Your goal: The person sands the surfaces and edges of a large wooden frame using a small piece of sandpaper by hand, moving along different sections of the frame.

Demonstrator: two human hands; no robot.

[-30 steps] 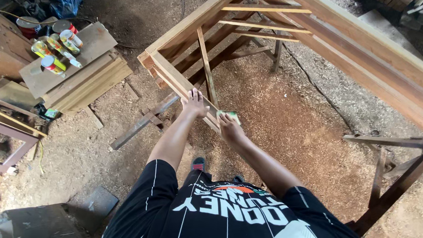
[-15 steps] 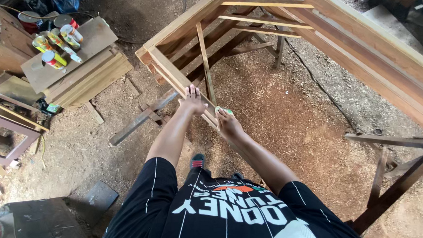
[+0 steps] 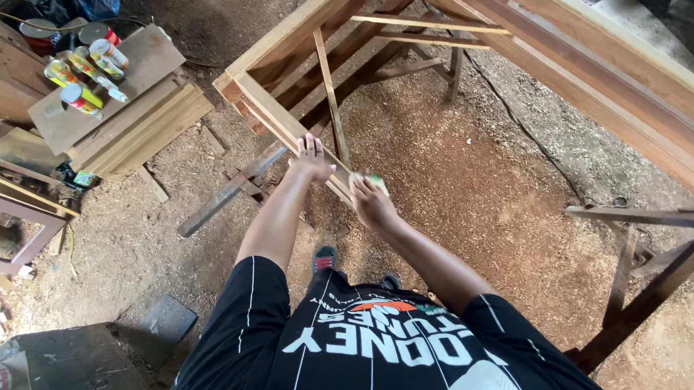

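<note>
Fingers of the left hand (image 3: 311, 156) lie spread flat on the rail of a wooden frame (image 3: 276, 119), bracing it; the right hand (image 3: 373, 204) pinches a small green pad (image 3: 368, 181) against the same rail just beside, apparently mid-sanding. The next stroke likely calls for steady pressure along the rail's edge. Sawdust floor (image 3: 473, 188) lies open right; stacked boards (image 3: 142, 130) and cans (image 3: 79, 70) stand well left.

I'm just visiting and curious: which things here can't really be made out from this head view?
- The small green thing under the right hand: the fingers cover most of it, so its kind is unclear.
- The left hand hides the part of the wooden frame under it.
- Cans, top left: too small for detail.
- The frame's far end: cut off by the top edge.
</note>
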